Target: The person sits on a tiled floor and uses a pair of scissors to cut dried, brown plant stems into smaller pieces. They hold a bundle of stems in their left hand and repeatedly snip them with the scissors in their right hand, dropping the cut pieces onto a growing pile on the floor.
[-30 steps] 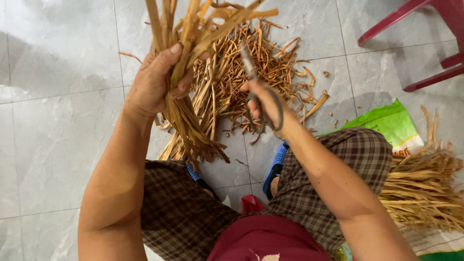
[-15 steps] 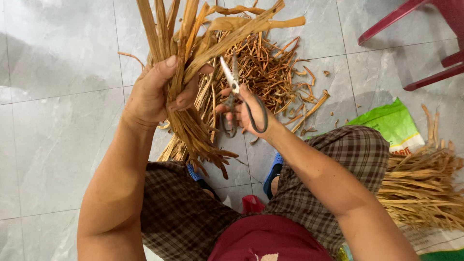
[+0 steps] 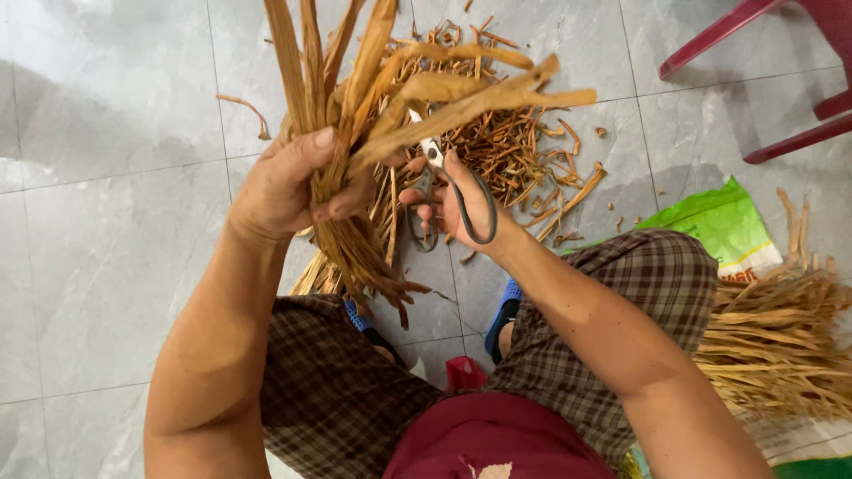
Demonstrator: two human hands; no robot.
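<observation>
We saw the left hand (image 3: 288, 182) closed tightly around a bundle of dry brown strips (image 3: 355, 160), held upright above the grey tiled floor (image 3: 106, 266). The right hand (image 3: 457, 200) gripped the scissors (image 3: 444, 191), fingers through the loops, blades touching the bundle. Cut pieces (image 3: 515, 151) lay on the floor behind.

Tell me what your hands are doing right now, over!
Left hand gripping bundle of dried leaf strips. Right hand holding scissors at the bundle. Cut scraps on floor beyond; nothing blocking.
</observation>
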